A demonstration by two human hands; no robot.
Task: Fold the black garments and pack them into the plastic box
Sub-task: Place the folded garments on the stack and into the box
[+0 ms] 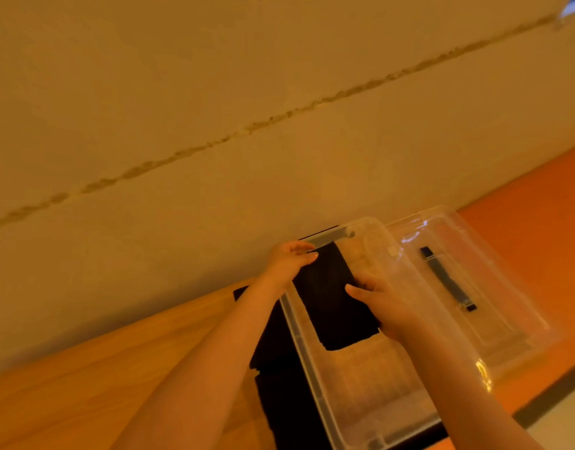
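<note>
Your forearms fill the foreground, reaching forward over the wooden worktop (85, 368) to the clear plastic box (370, 394), which stands in front of you with its long axis running away toward the wall. Inside it, in the far left part, lies a folded black garment (334, 306), its long side running along the box's length.

Your left hand (289, 259) sits at the garment's far left corner, by the box's far rim, fingers curled and pinching the cloth's edge as far as you can see. Your right hand (380, 303) is on the garment's right edge, inside the box, fingers bent onto the cloth; it looks like a hold, though the fingertips are partly hidden.

So the garment lies between your two hands, both already touching it. More black garments (279, 378) lie on the worktop just left of the box, nearer your left hand. The clear lid (493, 280) rests to the right of the box. To my eye the near half of the box floor is bare, so later pieces could go there.
</note>
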